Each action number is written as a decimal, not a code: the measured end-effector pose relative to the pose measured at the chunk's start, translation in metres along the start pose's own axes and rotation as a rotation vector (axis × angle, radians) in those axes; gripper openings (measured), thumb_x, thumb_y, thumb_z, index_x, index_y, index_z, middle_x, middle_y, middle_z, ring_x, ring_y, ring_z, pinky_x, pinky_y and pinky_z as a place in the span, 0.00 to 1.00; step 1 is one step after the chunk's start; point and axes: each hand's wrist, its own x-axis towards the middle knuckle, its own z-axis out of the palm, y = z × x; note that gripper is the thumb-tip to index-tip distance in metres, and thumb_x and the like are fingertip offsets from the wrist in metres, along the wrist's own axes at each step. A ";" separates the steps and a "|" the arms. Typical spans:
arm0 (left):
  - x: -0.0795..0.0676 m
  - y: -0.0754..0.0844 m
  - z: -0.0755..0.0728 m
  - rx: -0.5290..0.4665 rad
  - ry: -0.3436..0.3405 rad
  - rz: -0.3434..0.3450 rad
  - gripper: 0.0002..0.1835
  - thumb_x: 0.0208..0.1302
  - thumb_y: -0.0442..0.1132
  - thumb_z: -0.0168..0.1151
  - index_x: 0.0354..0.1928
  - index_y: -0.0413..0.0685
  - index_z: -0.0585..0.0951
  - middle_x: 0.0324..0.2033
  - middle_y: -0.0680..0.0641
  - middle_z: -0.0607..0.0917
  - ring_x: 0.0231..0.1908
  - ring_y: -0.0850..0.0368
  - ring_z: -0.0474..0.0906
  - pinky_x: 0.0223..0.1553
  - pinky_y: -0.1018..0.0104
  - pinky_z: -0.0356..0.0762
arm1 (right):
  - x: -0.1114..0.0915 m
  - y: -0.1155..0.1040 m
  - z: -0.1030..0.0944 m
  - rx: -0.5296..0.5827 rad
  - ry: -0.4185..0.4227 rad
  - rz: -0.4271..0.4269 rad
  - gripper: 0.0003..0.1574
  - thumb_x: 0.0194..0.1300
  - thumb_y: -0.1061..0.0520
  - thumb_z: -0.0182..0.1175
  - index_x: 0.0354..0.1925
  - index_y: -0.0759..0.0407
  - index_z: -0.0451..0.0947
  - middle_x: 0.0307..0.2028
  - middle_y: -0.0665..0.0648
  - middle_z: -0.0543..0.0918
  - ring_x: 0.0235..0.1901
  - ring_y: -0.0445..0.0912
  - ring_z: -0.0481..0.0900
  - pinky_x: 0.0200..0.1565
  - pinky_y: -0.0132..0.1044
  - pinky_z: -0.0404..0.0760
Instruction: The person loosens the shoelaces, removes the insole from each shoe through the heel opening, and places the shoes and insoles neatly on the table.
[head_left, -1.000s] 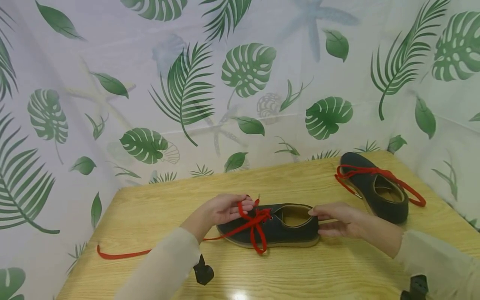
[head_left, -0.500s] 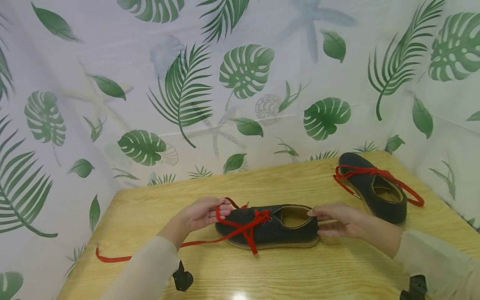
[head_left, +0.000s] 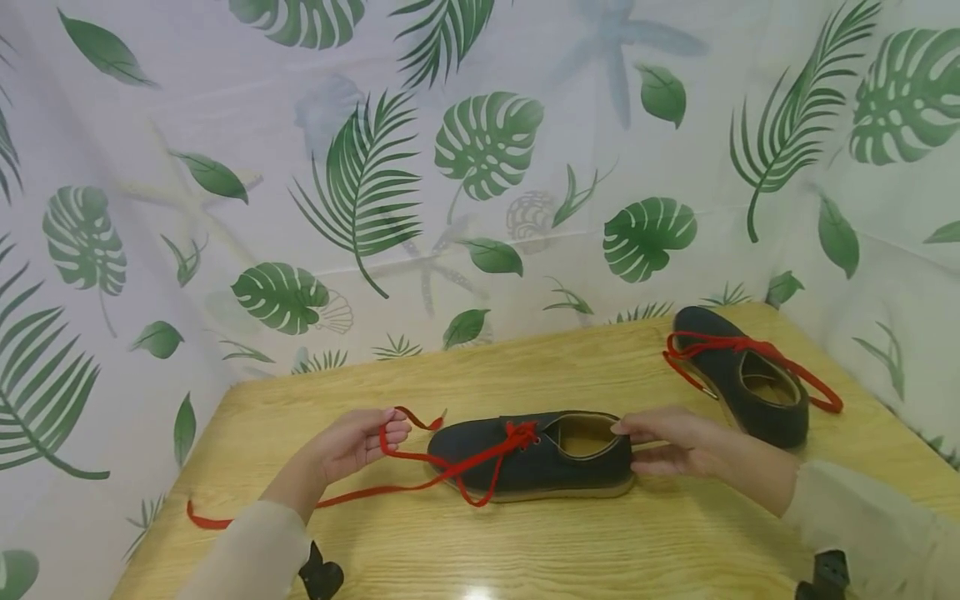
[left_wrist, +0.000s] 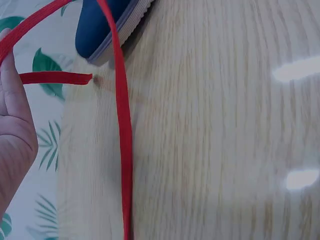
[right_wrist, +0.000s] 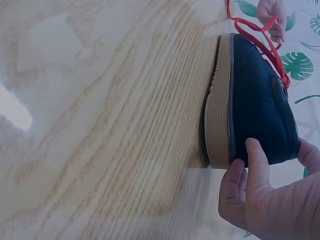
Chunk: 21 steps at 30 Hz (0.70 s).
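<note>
A dark navy shoe [head_left: 570, 471] with a tan sole stands on the wooden table, toe to the left. My left hand [head_left: 352, 443], left of the toe, pinches one end of its red shoelace [head_left: 405, 455], whose tip hangs past the fingers. A second lace strand runs left across the table under my forearm. In the left wrist view the lace [left_wrist: 123, 135] crosses in front of the toe, and only part of the hand [left_wrist: 14, 125] shows. My right hand [head_left: 675, 437] grips the heel, thumb at the collar and fingers on the side, as the right wrist view of the shoe [right_wrist: 260, 110] shows.
Another navy shoe [head_left: 776, 417] with red laces stands at the back right, behind my right hand. A leaf-printed cloth [head_left: 480, 208] hangs around the back and sides of the table [head_left: 525, 550]. Black wrist devices show at both sleeves.
My left hand has moved left from over the toe, drawing the lace end along. The loop that hung over the shoe's side has shrunk and loosened. My right hand stays at the heel.
</note>
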 end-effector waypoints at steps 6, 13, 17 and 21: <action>-0.017 -0.002 -0.022 -0.054 0.057 0.022 0.11 0.74 0.36 0.46 0.40 0.42 0.79 0.32 0.52 0.85 0.35 0.66 0.82 0.44 0.73 0.79 | 0.000 0.001 0.001 -0.004 0.000 -0.007 0.14 0.60 0.54 0.63 0.44 0.58 0.81 0.47 0.60 0.72 0.37 0.46 0.80 0.40 0.37 0.84; -0.035 -0.001 -0.045 -0.105 0.098 0.031 0.13 0.74 0.36 0.45 0.38 0.45 0.81 0.34 0.52 0.86 0.37 0.65 0.83 0.44 0.73 0.79 | -0.001 0.000 0.002 -0.008 -0.005 -0.005 0.15 0.59 0.54 0.64 0.44 0.58 0.81 0.48 0.60 0.72 0.37 0.46 0.80 0.39 0.36 0.84; -0.043 -0.001 -0.056 -0.069 0.094 0.006 0.12 0.74 0.36 0.46 0.39 0.44 0.80 0.32 0.52 0.85 0.34 0.66 0.82 0.42 0.74 0.80 | -0.001 0.000 0.003 -0.002 -0.006 -0.007 0.12 0.59 0.54 0.64 0.41 0.57 0.82 0.47 0.59 0.72 0.36 0.45 0.80 0.38 0.35 0.84; -0.050 -0.001 -0.064 -0.022 0.088 -0.016 0.13 0.74 0.37 0.46 0.39 0.46 0.81 0.30 0.54 0.86 0.33 0.67 0.83 0.40 0.75 0.80 | -0.001 0.000 0.002 0.009 0.002 -0.008 0.10 0.58 0.55 0.64 0.39 0.56 0.82 0.45 0.59 0.72 0.35 0.46 0.80 0.38 0.35 0.84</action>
